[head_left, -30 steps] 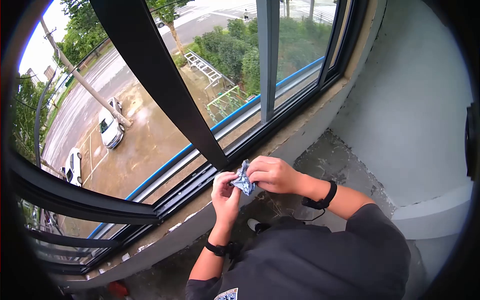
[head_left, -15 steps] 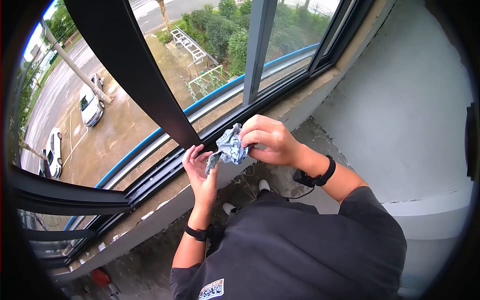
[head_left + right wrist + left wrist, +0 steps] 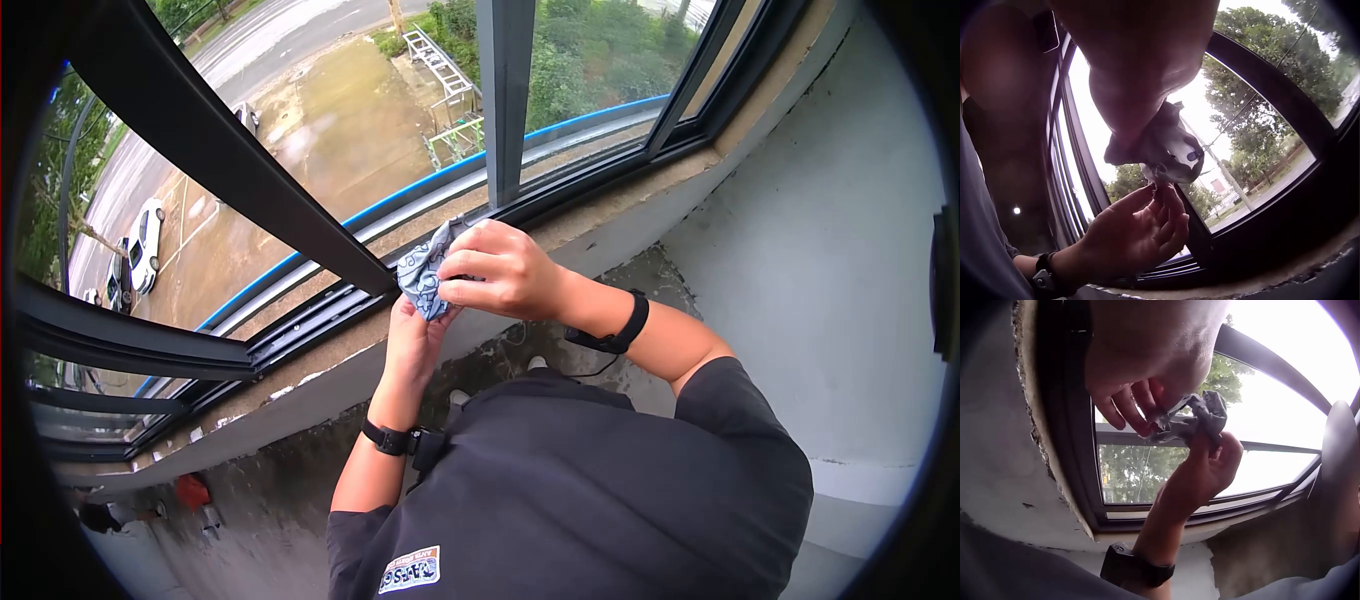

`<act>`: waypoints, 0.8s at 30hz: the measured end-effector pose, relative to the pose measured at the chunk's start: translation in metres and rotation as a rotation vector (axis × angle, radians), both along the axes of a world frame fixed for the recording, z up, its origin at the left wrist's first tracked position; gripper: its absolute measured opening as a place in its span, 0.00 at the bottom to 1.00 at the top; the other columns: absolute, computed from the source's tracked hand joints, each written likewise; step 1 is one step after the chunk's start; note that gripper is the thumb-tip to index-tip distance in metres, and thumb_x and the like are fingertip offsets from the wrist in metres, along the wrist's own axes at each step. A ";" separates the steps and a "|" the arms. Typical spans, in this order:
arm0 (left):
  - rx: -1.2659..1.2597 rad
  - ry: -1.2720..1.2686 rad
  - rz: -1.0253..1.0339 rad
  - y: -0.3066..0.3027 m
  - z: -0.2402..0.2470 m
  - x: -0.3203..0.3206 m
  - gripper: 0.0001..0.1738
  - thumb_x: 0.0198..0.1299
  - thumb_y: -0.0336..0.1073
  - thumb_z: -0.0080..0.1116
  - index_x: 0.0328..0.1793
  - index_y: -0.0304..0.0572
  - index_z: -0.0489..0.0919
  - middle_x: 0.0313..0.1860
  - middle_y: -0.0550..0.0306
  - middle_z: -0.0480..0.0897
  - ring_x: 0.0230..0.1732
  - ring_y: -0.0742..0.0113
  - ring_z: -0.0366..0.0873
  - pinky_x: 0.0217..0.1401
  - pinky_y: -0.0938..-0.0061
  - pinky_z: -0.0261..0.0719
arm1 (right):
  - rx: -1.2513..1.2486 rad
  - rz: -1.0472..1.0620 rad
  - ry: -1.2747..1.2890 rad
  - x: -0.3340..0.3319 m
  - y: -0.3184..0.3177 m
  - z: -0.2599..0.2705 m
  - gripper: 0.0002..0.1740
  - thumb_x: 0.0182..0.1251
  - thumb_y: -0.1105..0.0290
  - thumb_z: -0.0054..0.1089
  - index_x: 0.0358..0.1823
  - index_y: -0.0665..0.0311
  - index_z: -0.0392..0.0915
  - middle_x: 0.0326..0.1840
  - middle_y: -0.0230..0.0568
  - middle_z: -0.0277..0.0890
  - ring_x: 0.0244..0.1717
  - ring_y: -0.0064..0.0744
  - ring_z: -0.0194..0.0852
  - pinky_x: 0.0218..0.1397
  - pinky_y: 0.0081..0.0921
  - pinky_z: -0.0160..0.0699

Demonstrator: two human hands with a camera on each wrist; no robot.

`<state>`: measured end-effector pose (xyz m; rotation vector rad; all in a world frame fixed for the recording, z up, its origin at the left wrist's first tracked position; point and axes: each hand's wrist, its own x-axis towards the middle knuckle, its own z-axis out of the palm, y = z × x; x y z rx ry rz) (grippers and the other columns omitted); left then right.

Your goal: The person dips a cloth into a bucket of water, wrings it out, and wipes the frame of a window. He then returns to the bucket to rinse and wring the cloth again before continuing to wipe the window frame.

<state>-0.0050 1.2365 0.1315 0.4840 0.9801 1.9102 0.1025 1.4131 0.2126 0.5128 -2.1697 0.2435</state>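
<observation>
Daylight pours through the window; wrist views backlit, skin dark and blurred close up; fisheye edges vignette black.

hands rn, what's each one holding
Left hand: pinches the lower end of the cloth.
Right hand: grips the crumpled cloth.

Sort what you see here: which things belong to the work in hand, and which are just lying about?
In hand: cloth; right hand, gripping it; left hand, at its lower end.
Lying about: parked cars; ladder outside; red thing on the floor.
</observation>
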 end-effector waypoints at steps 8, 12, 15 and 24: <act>0.052 -0.031 0.124 -0.006 0.012 -0.028 0.24 0.83 0.39 0.43 0.78 0.38 0.71 0.72 0.51 0.78 0.74 0.59 0.75 0.82 0.58 0.67 | 0.067 -0.050 -0.102 -0.042 0.010 -0.055 0.13 0.59 0.69 0.63 0.47 0.58 0.84 0.54 0.33 0.78 0.59 0.36 0.78 0.60 0.35 0.81; -0.408 1.309 0.498 -0.022 0.012 -0.030 0.32 0.68 0.27 0.59 0.79 0.33 0.70 0.74 0.34 0.74 0.76 0.39 0.72 0.79 0.57 0.69 | 0.110 -0.169 -0.141 -0.053 0.004 -0.075 0.17 0.59 0.70 0.65 0.51 0.59 0.85 0.57 0.34 0.77 0.61 0.37 0.76 0.63 0.37 0.79; -0.394 1.442 0.591 -0.038 0.000 -0.023 0.28 0.59 0.22 0.61 0.69 0.35 0.78 0.63 0.40 0.79 0.68 0.40 0.77 0.72 0.54 0.75 | 0.009 -0.191 -0.253 -0.056 -0.009 -0.080 0.19 0.59 0.69 0.68 0.53 0.61 0.85 0.59 0.35 0.76 0.62 0.38 0.75 0.67 0.39 0.76; -0.384 1.716 0.265 -0.034 -0.056 -0.037 0.43 0.51 0.20 0.56 0.80 0.34 0.68 0.81 0.39 0.66 0.81 0.40 0.64 0.84 0.51 0.64 | 0.025 -0.163 -0.314 -0.057 -0.018 -0.112 0.20 0.56 0.69 0.70 0.50 0.68 0.83 0.62 0.44 0.74 0.66 0.45 0.70 0.74 0.44 0.73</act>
